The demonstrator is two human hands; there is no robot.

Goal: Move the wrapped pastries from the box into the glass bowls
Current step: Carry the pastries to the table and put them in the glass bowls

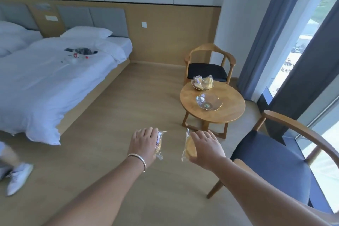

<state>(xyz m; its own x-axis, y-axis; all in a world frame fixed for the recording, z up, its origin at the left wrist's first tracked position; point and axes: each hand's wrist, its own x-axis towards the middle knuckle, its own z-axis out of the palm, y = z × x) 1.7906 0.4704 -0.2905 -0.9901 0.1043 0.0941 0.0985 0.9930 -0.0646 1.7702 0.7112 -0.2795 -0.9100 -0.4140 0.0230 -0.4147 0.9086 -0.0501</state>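
My left hand (144, 143) grips a wrapped pastry (159, 145) in clear plastic, held out over the floor. My right hand (206, 147) grips another wrapped pastry (189, 147), round and golden. Both hands are short of the round wooden table (233, 110). On it stand two glass bowls. The far bowl (201, 87) holds several wrapped pastries. The near bowl (211, 102) holds one wrapped pastry (200, 99) at its left side. The box is not in view.
A wooden chair with a dark seat (207, 71) stands behind the table, another chair (275, 161) at the right near my arm. A white bed (55, 71) fills the left. Another person's leg and white shoe (17, 176) are at the left edge. Curtains and window (293, 51) lie to the right.
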